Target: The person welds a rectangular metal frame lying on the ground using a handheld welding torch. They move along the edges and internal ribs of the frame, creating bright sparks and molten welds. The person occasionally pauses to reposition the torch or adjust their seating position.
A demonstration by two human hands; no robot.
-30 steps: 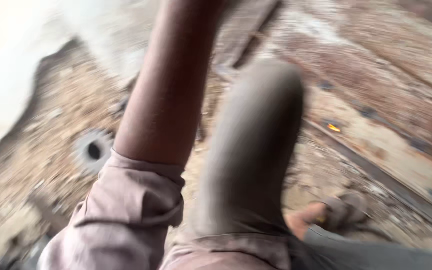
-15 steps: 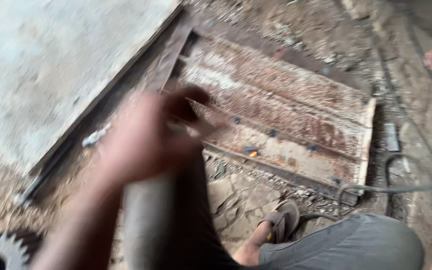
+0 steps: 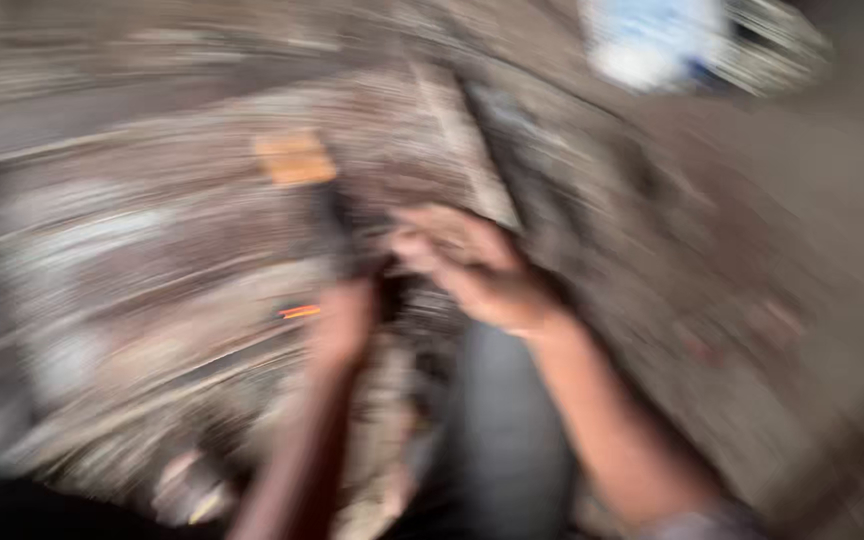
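Head view: super blurry shot, the whole thing is smeared with motion, so only the big shapes read.

Landmark: a rusty brown metal panel (image 3: 202,250) lying flat on the ground, filling most of the left and middle. Everything below is placed against it.

Left hand (image 3: 344,322): sits over the panel's near right part, forearm coming up from the bottom edge. It's right by a dark upright thing (image 3: 337,235) that looks like a handle or a tool. Grip: honestly can't tell whether the fingers are wrapped around it or just next to it, too much blur.

Right hand (image 3: 477,268): just off the panel's right edge, fingers curled and pointing left toward that same dark thing. Grip: looks partly curled, but whether it's clamped on anything I can't tell.

Dark thing: stands between the two hands, over the panel's right part, top end poking up past the fingers. What it really is, no idea.

Orange patch (image 3: 294,158): a small orange rectangle on the panel, up and left of the hands.

Orange streak (image 3: 299,312): a tiny bright mark on the panel, just left of the left hand.

Grey leg (image 3: 507,430): grey trouser leg below the hands, near the panel's lower right corner, between the two forearms.

White-blue blob (image 3: 657,40): something pale, well away from the panel at the top right, too blurred to identify.
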